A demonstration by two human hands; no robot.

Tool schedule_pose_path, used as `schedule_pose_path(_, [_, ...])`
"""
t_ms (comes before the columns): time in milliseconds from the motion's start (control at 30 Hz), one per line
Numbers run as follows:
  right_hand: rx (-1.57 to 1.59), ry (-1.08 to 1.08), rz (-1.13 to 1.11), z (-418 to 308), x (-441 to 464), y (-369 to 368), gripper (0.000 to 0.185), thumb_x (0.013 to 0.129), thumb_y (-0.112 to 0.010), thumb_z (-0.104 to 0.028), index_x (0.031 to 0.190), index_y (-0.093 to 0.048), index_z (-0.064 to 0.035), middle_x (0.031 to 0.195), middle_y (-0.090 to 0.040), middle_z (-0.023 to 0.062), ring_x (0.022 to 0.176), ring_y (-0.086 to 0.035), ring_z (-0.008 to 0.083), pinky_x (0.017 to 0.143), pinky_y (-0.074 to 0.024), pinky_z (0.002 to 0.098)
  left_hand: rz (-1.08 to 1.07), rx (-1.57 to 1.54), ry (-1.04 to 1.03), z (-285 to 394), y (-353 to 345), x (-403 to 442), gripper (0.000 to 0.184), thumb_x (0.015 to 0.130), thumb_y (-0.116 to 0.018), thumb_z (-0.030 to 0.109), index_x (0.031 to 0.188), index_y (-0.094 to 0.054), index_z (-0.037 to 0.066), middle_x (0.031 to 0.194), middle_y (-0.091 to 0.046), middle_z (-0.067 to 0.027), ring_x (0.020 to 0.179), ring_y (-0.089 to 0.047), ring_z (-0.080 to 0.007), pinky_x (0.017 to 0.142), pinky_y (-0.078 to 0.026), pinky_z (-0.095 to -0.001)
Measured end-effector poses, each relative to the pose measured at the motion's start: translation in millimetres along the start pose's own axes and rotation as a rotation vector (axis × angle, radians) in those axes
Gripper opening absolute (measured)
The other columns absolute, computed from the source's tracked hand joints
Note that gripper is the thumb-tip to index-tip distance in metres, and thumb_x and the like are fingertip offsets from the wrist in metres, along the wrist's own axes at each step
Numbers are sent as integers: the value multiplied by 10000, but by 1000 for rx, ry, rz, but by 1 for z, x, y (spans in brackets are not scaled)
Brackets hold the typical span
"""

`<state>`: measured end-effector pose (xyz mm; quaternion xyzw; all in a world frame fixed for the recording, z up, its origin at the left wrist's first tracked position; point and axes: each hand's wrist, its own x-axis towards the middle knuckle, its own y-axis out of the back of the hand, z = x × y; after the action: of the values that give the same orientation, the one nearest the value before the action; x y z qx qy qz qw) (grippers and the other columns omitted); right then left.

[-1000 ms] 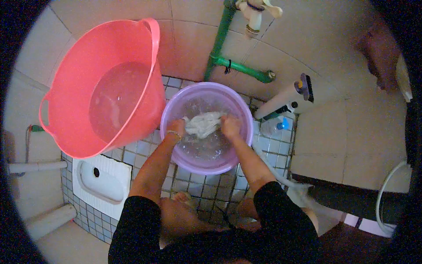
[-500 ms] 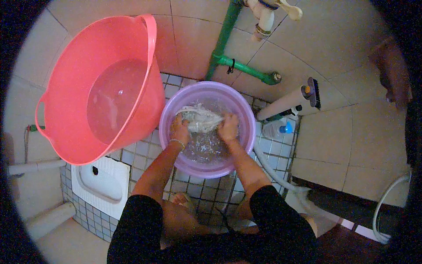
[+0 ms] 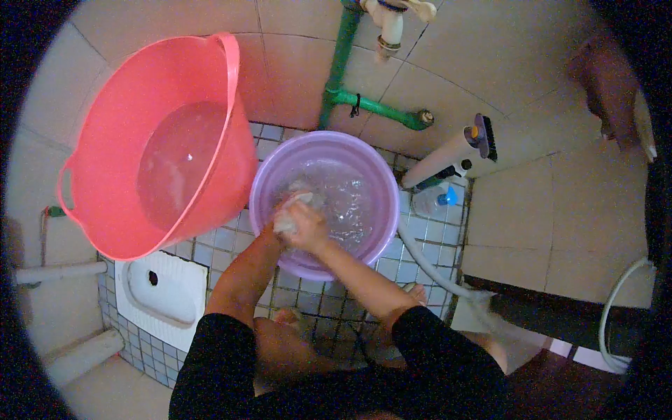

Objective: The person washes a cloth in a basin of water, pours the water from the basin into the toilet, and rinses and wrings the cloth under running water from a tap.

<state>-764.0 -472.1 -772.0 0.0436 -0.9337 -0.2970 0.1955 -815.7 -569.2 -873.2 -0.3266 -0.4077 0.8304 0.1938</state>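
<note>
I have both hands low over the near left part of the purple basin (image 3: 386, 217), with the white cloth (image 3: 285, 223) bunched between them, close to the rim. The right hand (image 3: 306, 222) reaches across from its own side, and its grip is closed on the cloth, with pale folds showing beside the fingers. The left hand (image 3: 271, 229) meets it at the wad, mostly covered by the right hand and blurred on my feed, so I cannot tell how its grip stands. A pale bit also shows just beyond the right hand. To the right of the hands, I see rippled, glinting water (image 3: 352, 204) in the basin, which sits on the tiled floor (image 3: 414, 227). Beside it on the left, the big pink tub (image 3: 143, 91) leans, cloudy water lying in its bottom. Below the tub I make out a white squat toilet (image 3: 162, 292) set in the floor. On the right, near the basin, stand a clear bottle with a blue top (image 3: 430, 202) and a brush (image 3: 483, 138) with dark bristles; a pale hose (image 3: 421, 257) curves past the basin's right side. Above, a green pipe (image 3: 341, 59) runs along the wall beside a pale tap (image 3: 390, 29).
</note>
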Motion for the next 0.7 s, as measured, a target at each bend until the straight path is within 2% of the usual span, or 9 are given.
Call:
schedule_pose_path(133, [-365,-602,-229,97,14,26,355,648,-585,-232,954,-526,-62,987,-535,133,860,-542,321,748,-436,400,55,150,-64,2,-23,1,389,803,-510,378,1058,-507,84,962,-570,-68,854,-554,-189,734,-462,-354])
schedule_pose_path(200, [-617,-166,-112,147,-11,48,311,705,-524,-208,978,-508,-60,1084,-490,116,953,-506,316,760,-424,410,242,412,-41,38,-66,-13,373,787,-547,346,1046,-514,79,957,-571,-67,848,-554,-184,734,-458,-362])
schedule_pose_path(300, [-535,-63,7,153,-13,88,287,712,-525,-194,980,-553,-97,979,-545,124,1016,-469,340,847,-387,429,396,1280,-259,48,11,9,410,716,-600,275,1029,-510,26,936,-581,-123,889,-551,-254,775,-434,-372])
schedule_pose_path(400, [-691,167,-638,140,-27,96,257,706,-520,-193,955,-566,-148,931,-556,108,983,-493,342,822,-402,432,609,1609,-289,39,34,9,415,699,-593,237,1031,-499,6,942,-571,-172,924,-534,-314,795,-422,-374])
schedule_pose_path(467, [-580,-301,-974,104,-5,113,301,733,-534,-249,1026,-546,-181,1095,-507,80,1020,-469,312,819,-396,400,693,1602,-308,37,35,11,449,706,-581,226,1085,-466,16,1005,-539,-191,976,-502,-331,837,-398,-380])
schedule_pose_path(533, [-263,-662,-728,137,-1,95,255,746,-512,-259,978,-574,-171,1028,-558,96,956,-510,347,840,-386,450,751,1607,-391,40,28,15,523,727,-563,231,1189,-408,41,1117,-489,-195,1056,-454,-325,909,-355,-390])
schedule_pose_path(567, [-209,-595,-267,139,-8,80,324,755,-522,-290,1040,-541,-136,1041,-555,128,938,-526,336,824,-403,438,773,1562,-441,39,21,14,501,731,-557,229,1173,-420,37,1123,-479,-203,1045,-459,-337,896,-362,-389])
schedule_pose_path(667, [-625,-239,-193,156,-38,21,406,704,-591,-228,1082,-492,-114,919,-573,155,885,-550,318,783,-421,390,733,1763,-531,36,-3,9,462,748,-532,218,1157,-432,29,1172,-420,-220,1059,-436,-359,891,-356,-388])
schedule_pose_path(700, [-425,-547,-642,124,-10,39,431,694,-593,-199,1091,-465,-87,992,-540,186,946,-517,325,801,-406,410,634,2048,-501,26,-8,-1,466,756,-520,212,1172,-420,28,1210,-381,-221,1093,-404,-359,911,-337,-390])
